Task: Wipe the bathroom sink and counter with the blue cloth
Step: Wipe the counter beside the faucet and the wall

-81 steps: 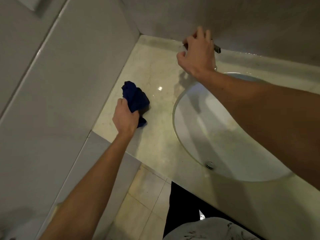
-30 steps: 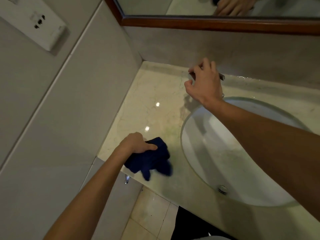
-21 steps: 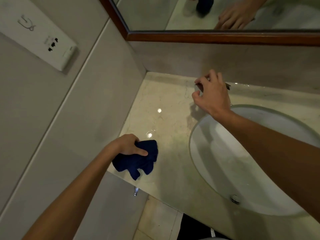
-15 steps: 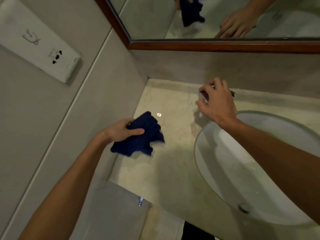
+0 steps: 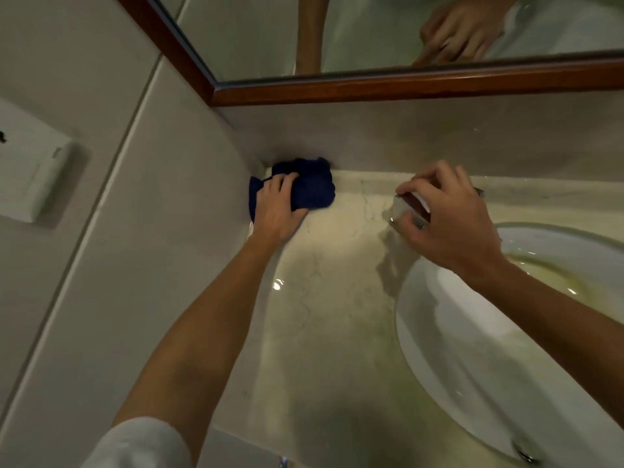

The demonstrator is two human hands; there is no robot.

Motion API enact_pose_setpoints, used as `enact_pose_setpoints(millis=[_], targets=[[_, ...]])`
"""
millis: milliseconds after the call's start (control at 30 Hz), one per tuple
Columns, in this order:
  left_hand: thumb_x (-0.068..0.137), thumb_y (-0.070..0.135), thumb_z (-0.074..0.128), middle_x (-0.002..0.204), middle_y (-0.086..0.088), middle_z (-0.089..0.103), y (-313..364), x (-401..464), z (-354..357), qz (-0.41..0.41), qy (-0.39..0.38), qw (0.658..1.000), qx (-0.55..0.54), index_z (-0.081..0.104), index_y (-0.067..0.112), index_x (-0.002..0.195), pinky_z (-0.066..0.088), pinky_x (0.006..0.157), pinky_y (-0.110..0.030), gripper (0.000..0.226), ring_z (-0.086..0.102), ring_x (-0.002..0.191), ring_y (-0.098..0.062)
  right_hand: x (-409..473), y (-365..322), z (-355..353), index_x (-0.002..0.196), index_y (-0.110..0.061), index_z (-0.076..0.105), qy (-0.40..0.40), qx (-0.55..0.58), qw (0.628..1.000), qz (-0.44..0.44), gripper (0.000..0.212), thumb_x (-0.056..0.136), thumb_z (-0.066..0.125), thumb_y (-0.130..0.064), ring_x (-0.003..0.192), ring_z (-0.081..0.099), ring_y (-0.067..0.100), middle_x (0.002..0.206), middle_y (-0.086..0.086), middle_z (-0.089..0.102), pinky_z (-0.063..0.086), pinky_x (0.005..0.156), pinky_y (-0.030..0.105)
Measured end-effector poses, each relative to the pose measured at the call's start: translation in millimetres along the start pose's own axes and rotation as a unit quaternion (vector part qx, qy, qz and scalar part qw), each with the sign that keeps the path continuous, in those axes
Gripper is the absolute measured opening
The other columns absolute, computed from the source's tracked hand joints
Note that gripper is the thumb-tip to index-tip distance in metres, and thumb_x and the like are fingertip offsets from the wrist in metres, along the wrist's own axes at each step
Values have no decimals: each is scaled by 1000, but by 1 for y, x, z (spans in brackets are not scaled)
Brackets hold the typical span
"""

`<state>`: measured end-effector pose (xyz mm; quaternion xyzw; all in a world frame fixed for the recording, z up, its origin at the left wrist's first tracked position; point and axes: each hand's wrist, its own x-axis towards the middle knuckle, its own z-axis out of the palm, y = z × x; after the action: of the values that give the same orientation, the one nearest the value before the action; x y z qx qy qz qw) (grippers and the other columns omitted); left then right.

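Blue cloth (image 5: 312,187) sits bunched in the far left corner of the pale marble counter (image 5: 331,298), touching both walls, with the left hand (image 5: 278,211) pressing down on it, fingers curled over its near edge and thumb alongside. To its right the right hand (image 5: 449,221) pinches a small shiny object (image 5: 410,211) between curled fingers and thumb just above the counter's back edge, beside the rim of the white oval sink (image 5: 456,336). That basin holds no loose items, showing only yellowish staining near its far side and a metal drain (image 5: 525,452) at its near end.
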<state>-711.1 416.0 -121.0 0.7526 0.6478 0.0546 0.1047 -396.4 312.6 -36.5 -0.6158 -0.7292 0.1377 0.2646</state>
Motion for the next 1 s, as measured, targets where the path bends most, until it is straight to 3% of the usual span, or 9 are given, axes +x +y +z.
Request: enact_pose_setpoints(millis=[200, 367, 433, 567, 733, 833, 1000], targets=[[92, 44, 64, 144, -15, 53, -2, 13, 8, 70, 14, 997, 37, 52, 14, 146, 38, 105, -50, 63, 50, 125, -38, -1, -4, -1, 114, -14, 69, 0, -6, 1000, -11, 41, 79, 69, -35, 104, 48, 25, 112, 5, 56, 46, 85, 36], [89, 48, 61, 148, -7, 52, 97, 27, 26, 220, -40, 973, 55, 52, 21, 146, 38, 102, -46, 63, 50, 130, -33, -1, -10, -4, 120, -18, 65, -33, -43, 998, -12, 50, 77, 67, -42, 109, 47, 28, 120, 3, 53, 47, 90, 44], [89, 42, 60, 147, -5, 53, 128, 32, 29, 243, -42, 967, 60, 52, 22, 146, 39, 99, -45, 60, 51, 127, -31, -1, -11, -4, 121, -18, 65, -34, -52, 998, -8, 50, 77, 68, -40, 111, 47, 29, 122, 4, 53, 47, 90, 44], [92, 49, 57, 150, -6, 49, 108, 39, 21, 278, -43, 954, 104, 47, 22, 148, 40, 96, -46, 63, 48, 128, -32, -2, -11, -5, 124, -18, 65, -36, -59, 998, -7, 50, 79, 71, -38, 113, 46, 28, 124, 3, 53, 47, 92, 42], [82, 69, 43, 139, -12, 53, 36, 45, -1, 177, -59, 973, 133, 50, 24, 144, 48, 88, -50, 78, 54, 116, -38, -2, -11, -5, 125, -19, 64, -42, -50, 998, -5, 48, 82, 73, -39, 116, 44, 27, 123, 3, 51, 45, 93, 41], [80, 65, 48, 139, -19, 51, -20, 38, -19, 119, -70, 983, 119, 48, 17, 146, 49, 90, -52, 81, 53, 118, -44, -1, -11, -5, 126, -19, 63, -43, -55, 998, -4, 49, 83, 71, -40, 116, 44, 27, 123, 4, 51, 45, 94, 42], [82, 68, 48, 137, -15, 52, -27, 5, -9, 66, -47, 991, 108, 47, 20, 145, 43, 94, -47, 79, 50, 119, -38, -1, -12, -6, 128, -22, 61, -51, -48, 998, 7, 48, 85, 68, -43, 121, 42, 27, 127, 4, 49, 44, 98, 42]])
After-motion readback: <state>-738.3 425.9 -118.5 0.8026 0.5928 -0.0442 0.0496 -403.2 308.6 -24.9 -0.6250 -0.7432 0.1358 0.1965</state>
